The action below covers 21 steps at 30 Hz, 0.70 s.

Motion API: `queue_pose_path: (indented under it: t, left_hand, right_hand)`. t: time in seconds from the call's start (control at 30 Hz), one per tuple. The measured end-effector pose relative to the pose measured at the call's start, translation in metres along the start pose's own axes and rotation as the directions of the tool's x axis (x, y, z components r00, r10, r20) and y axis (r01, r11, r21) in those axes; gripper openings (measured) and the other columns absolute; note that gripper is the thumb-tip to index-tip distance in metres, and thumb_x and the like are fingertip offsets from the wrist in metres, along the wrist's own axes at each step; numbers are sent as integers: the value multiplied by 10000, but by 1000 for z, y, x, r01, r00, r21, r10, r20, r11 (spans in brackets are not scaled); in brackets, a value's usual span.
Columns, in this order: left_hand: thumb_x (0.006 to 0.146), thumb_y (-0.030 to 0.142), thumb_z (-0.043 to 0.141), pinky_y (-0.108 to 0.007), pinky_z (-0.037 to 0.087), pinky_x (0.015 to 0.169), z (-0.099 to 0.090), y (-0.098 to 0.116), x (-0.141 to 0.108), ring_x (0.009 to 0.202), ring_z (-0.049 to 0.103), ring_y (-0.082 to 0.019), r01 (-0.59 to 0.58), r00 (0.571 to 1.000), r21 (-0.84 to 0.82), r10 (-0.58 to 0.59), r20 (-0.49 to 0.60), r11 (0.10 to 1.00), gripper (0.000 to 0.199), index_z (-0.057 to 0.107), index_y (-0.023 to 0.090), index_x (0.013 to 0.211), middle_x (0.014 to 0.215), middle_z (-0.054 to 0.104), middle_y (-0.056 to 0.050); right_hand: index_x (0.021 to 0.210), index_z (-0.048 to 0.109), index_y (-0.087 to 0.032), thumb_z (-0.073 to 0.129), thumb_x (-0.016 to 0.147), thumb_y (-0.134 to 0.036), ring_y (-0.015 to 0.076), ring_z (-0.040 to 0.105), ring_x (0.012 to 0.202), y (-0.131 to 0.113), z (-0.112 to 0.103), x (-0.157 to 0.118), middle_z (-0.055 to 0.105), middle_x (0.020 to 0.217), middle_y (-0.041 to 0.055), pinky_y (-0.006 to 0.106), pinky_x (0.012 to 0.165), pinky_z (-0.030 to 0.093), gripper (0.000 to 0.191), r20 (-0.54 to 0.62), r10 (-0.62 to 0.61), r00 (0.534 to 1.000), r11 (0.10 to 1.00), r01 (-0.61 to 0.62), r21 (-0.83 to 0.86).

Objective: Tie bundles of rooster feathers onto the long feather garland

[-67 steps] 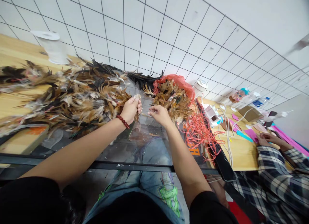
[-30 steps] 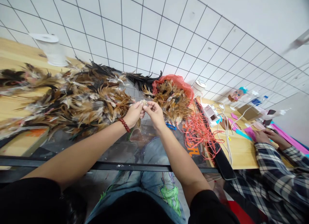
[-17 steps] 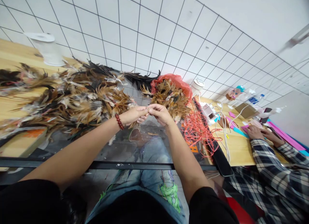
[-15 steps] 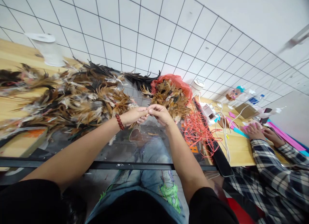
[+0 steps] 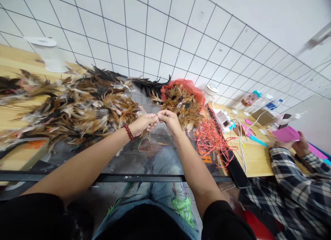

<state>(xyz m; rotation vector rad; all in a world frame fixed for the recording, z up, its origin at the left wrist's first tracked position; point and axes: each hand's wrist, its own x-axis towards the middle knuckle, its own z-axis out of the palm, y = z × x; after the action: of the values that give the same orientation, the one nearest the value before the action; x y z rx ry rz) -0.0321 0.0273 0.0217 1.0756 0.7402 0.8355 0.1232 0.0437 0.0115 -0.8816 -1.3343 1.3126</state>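
My left hand [image 5: 145, 124], with a dark red bead bracelet [image 5: 128, 132] at the wrist, is closed in a pinch over the glass tabletop [image 5: 129, 160]. Its fingertips meet those of my right hand [image 5: 168, 120], whose thumb and forefinger are pinched too. Whatever lies between the fingertips is too small to make out. A wide heap of brown, white and black feathers [image 5: 85, 112] spreads to the left of my hands. Just beyond my right hand, more brown feathers [image 5: 181, 102] fill a red plastic bag [image 5: 192, 88].
Tangled red string [image 5: 212, 140] and a black phone [image 5: 238, 171] lie to the right. A white spool [image 5: 53, 55] stands at the back left. At the far right a person in a plaid shirt [image 5: 292, 171] holds pink paper [image 5: 286, 134].
My fingertips have shifted slightly, and my right hand's fingers are more bent. The person at the right has lifted pink paper off the table.
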Motion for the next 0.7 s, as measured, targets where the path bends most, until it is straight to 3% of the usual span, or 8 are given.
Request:
queue_pose_path:
  t: [0.1, 0.23, 0.47, 0.6, 0.7]
  left_hand:
    - [760, 296, 721, -131, 217, 361, -5, 0, 1, 394, 253, -24, 6, 1000, -45, -6, 8, 999, 293, 518, 141, 615, 546, 408, 30]
    - [767, 232, 692, -134, 219, 365, -6, 3, 1, 396, 250, -27, 52, 998, -95, -48, 42, 994, 232, 546, 128, 620, 530, 381, 33]
    - [792, 160, 634, -141, 201, 352, -7, 8, -2, 372, 240, -28, 161, 975, -131, -138, 172, 978, 185, 566, 114, 627, 504, 343, 42]
    - [884, 160, 533, -227, 440, 469, -3, 9, -4, 491, 512, -109, 114, 989, -111, -102, 110, 987, 214, 594, 107, 686, 613, 538, -54]
    - [947, 184, 449, -268, 502, 563, -1, 7, -3, 590, 605, -152, 78, 996, -87, -74, 53, 993, 276, 622, 96, 752, 710, 623, -99]
  right_hand:
    - [917, 708, -193, 760, 678, -423, 79, 478, 588, 3, 1, 0, 607, 673, -35, 223, 601, 400, 335, 14, 52, 999, 994, -53, 91]
    - [1086, 697, -225, 751, 711, -418, 75, 446, 580, 4, -2, -2, 594, 695, -43, 225, 605, 395, 425, 129, 76, 989, 990, -90, 105]
    - [836, 714, -189, 810, 665, -436, 68, 472, 575, -1, -1, -6, 630, 660, -37, 220, 591, 402, 316, 153, 4, 988, 995, -18, 94]
    - [812, 651, -156, 739, 775, -382, 74, 538, 528, 2, 1, -6, 608, 580, -46, 236, 563, 420, 246, 136, -53, 989, 994, 39, 103]
    - [823, 624, -143, 674, 836, -307, 83, 555, 472, 5, 0, -4, 560, 557, -72, 259, 525, 411, 172, 117, -79, 990, 992, 66, 111]
